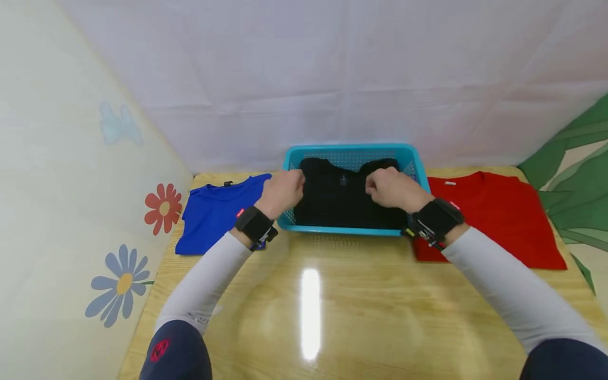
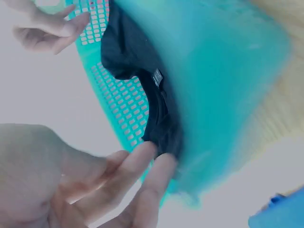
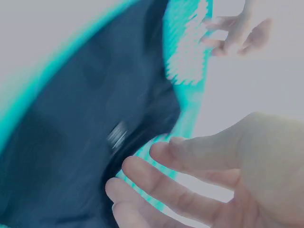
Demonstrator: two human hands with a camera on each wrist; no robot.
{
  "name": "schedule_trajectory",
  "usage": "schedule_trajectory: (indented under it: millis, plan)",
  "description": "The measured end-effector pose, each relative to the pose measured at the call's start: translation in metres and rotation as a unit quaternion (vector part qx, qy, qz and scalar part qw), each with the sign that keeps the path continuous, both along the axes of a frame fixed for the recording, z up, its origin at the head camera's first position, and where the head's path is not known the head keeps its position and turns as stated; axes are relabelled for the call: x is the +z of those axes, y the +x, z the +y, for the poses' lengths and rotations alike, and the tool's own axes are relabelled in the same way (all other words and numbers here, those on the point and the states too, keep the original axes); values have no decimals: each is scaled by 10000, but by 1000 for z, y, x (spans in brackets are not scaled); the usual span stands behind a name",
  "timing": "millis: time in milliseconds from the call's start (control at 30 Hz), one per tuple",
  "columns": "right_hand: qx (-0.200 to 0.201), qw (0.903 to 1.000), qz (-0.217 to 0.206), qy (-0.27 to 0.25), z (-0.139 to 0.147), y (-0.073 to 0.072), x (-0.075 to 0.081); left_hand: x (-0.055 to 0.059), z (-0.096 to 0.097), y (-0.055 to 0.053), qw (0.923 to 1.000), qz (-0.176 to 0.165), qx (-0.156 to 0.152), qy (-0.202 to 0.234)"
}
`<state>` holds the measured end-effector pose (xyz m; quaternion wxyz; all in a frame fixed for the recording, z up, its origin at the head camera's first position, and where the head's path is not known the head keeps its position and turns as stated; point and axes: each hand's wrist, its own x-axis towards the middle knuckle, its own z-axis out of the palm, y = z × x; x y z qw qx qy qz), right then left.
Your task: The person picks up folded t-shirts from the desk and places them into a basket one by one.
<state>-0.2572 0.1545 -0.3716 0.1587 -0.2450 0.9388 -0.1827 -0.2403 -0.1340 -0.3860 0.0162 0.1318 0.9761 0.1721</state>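
A black T-shirt (image 1: 342, 203) lies folded inside a blue plastic basket (image 1: 347, 230), its neckline towards the back wall of the basket. Over the left end of the shirt is my left hand (image 1: 283, 192); in the left wrist view its fingers (image 2: 159, 178) are relaxed, their tips by the shirt's edge, and contact is hard to tell. My right hand (image 1: 390, 187) hovers above the right end. The right wrist view shows its thumb and fingers (image 3: 161, 183) apart, beside the neckline, with no cloth between them. That view is blurred.
A folded blue T-shirt (image 1: 209, 211) lies on the wooden table (image 1: 380, 306) left of the basket, and a folded red T-shirt (image 1: 503, 221) to its right. Behind the basket hangs a white cloth (image 1: 332, 105). A wall with painted flowers (image 1: 163, 208) stands at the left.
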Motion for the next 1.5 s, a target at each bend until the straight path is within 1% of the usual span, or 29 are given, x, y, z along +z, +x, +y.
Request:
schedule_trajectory:
  millis: [67, 100, 167, 233, 267, 333, 367, 433, 500, 567, 667, 733, 833, 867, 933, 1000, 1033, 1067, 1167, 1267, 1367, 1433, 1500]
  plan:
    - [190, 9993, 251, -202, -9, 18, 4, -2, -12, 16, 9986, 464, 167, 172]
    - [278, 9985, 367, -307, -13, 27, 5, -4, -18, 23, 9972, 642, 250, 281]
    - [494, 9949, 677, -554, -23, 45, 5, -8, -29, 36, 9923, 978, 409, 639]
    - [766, 9887, 936, -883, -35, 60, 2, -12, -39, 47, 9854, 1249, 582, 1004]
    - [919, 9841, 1061, -1086, -41, 66, 0, -14, -43, 51, 9816, 1366, 654, 1162]
    - [1151, 9740, 1231, -1516, -54, 77, -5, -19, -49, 56, 9747, 1524, 760, 1446]
    - [1244, 9686, 1285, -1729, -60, 81, -8, -22, -51, 57, 9722, 1548, 825, 1551]
    - [1397, 9587, 1254, -2138, -75, 89, -17, -29, -56, 59, 9686, 1515, 952, 1729]
    - [1503, 9523, 1147, -2394, -92, 98, -26, -38, -60, 61, 9657, 1400, 1129, 1874]
    - [1599, 9502, 981, -2489, -107, 106, -37, -48, -66, 65, 9632, 1263, 1371, 1936]
    - [1727, 9519, 623, -2455, -130, 120, -53, -64, -78, 71, 9586, 1082, 1762, 1958]
    - [1785, 9524, 464, -2428, -144, 126, -65, -73, -88, 73, 9556, 996, 2034, 1888]
    - [1698, 9571, 453, -2301, -164, 129, -84, -82, -104, 73, 9473, 919, 2415, 1894]
    - [1624, 9598, 532, -2228, -171, 129, -89, -84, -110, 72, 9443, 913, 2528, 1899]
    - [1434, 9660, 712, -2032, -183, 125, -98, -88, -122, 70, 9408, 942, 2705, 1811]
    - [1299, 9701, 829, -1873, -194, 120, -104, -93, -134, 67, 9399, 943, 2860, 1611]
    - [1268, 9721, 860, -1773, -200, 117, -107, -95, -140, 66, 9401, 916, 2950, 1444]
    - [1250, 9745, 833, -1667, -204, 114, -109, -98, -145, 66, 9395, 874, 3049, 1297]
    - [1219, 9829, 673, -1203, -213, 105, -116, -104, -154, 64, 9399, 508, 3237, 958]
    - [1189, 9890, 392, -781, -216, 100, -120, -108, -155, 66, 9405, 20, 3291, 842]
    - [1133, 9921, 191, -500, -214, 99, -122, -109, -150, 67, 9444, -294, 3186, 758]
    - [1160, 9926, 79, -349, -212, 99, -120, -108, -148, 66, 9465, -460, 3112, 720]
    - [1231, 9922, 6, -192, -210, 99, -117, -103, -147, 66, 9487, -605, 3026, 690]
